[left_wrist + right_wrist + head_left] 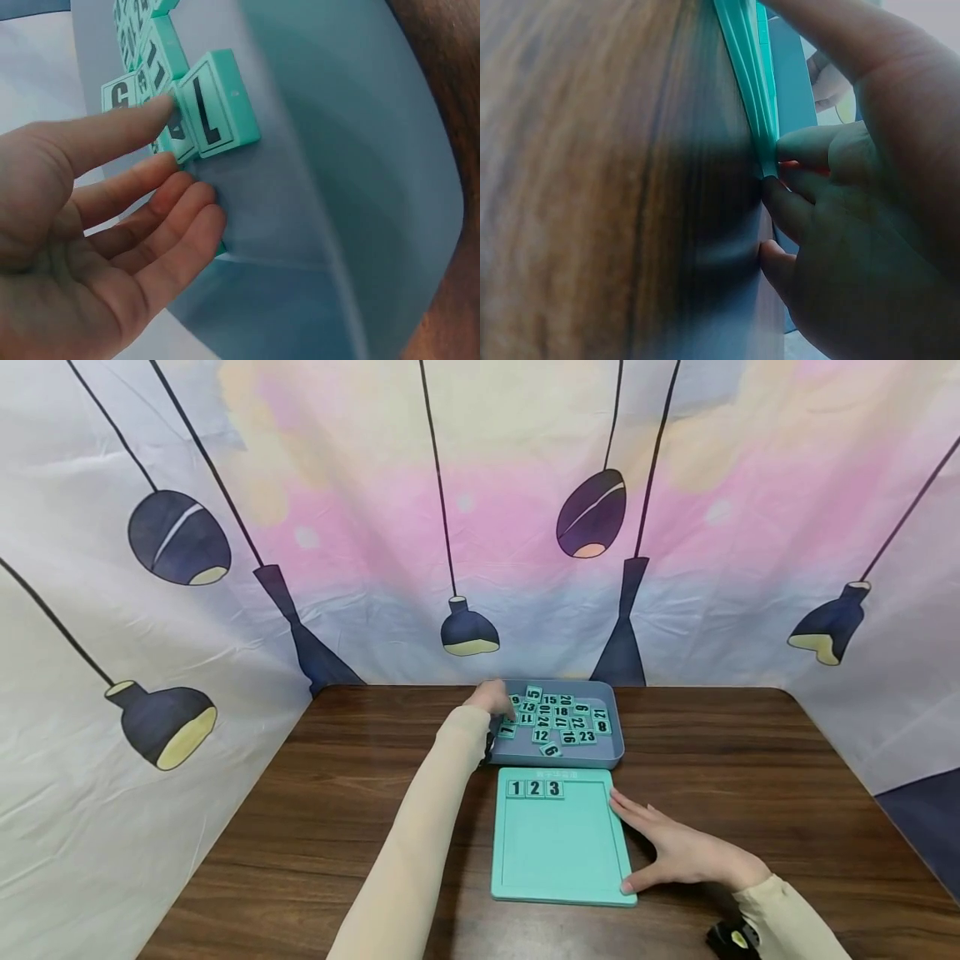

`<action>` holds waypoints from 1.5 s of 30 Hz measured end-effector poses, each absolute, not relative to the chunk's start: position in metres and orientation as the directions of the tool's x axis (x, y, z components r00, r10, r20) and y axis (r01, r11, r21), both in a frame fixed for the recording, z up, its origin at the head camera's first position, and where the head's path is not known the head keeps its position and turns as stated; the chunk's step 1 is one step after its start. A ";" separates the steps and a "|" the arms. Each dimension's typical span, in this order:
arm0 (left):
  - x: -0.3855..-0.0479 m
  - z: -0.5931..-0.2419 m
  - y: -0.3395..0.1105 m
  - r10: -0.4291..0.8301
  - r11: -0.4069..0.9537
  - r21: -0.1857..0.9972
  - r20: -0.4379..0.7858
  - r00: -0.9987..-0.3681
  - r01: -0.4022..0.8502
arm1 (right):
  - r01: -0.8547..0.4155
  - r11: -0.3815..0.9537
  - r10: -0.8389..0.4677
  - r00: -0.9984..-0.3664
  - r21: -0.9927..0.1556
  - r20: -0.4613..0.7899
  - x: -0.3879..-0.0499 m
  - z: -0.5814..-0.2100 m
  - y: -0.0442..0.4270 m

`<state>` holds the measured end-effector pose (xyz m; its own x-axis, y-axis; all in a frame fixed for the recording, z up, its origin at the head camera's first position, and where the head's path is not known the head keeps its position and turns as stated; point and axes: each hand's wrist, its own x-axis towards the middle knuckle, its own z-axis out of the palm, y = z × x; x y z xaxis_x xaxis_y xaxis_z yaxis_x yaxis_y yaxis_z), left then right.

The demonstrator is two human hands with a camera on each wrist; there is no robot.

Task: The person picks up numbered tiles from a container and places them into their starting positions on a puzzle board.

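Observation:
In the head view my left hand (492,697) reaches into the left side of a blue-grey tray (517,755) of green number tiles (561,712). The left wrist view shows its thumb and index finger pinching a tile marked 4 (177,129), next to the tile marked 7 (211,105); the other fingers are bent loosely. A mint-green board (562,852) lies in front of the tray, with tiles 1, 2 and 3 (554,789) along its top left. My right hand (682,852) touches the board's right edge, thumb and fingers spread apart.
Both tray and board lie on a dark brown wooden table (337,827), the tray behind the board. A cloth backdrop (360,527) printed with hanging lamps rises at the table's back edge. A black wrist strap (733,938) sits at the right sleeve.

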<state>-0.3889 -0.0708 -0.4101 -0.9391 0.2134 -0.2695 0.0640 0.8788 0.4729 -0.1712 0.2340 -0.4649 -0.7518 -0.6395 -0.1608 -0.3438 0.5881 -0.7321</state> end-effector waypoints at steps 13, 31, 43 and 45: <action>-0.393 -0.412 -0.071 0.242 0.895 0.441 -0.361 -0.901 0.064 | -0.362 0.573 -0.652 -0.745 -0.736 -0.141 -0.173 -0.470 0.236; -0.387 -0.416 -0.072 0.273 0.895 0.435 -0.370 -0.888 0.094 | -0.350 0.577 -0.648 -0.747 -0.738 -0.152 -0.171 -0.465 0.234; -0.380 -0.413 -0.079 0.351 0.905 0.351 -0.290 -0.891 0.242 | -0.347 0.586 -0.644 -0.748 -0.733 -0.160 -0.173 -0.467 0.233; -0.384 -0.414 -0.083 0.373 0.891 0.370 -0.269 -0.888 0.262 | -0.345 0.587 -0.642 -0.749 -0.732 -0.162 -0.173 -0.466 0.234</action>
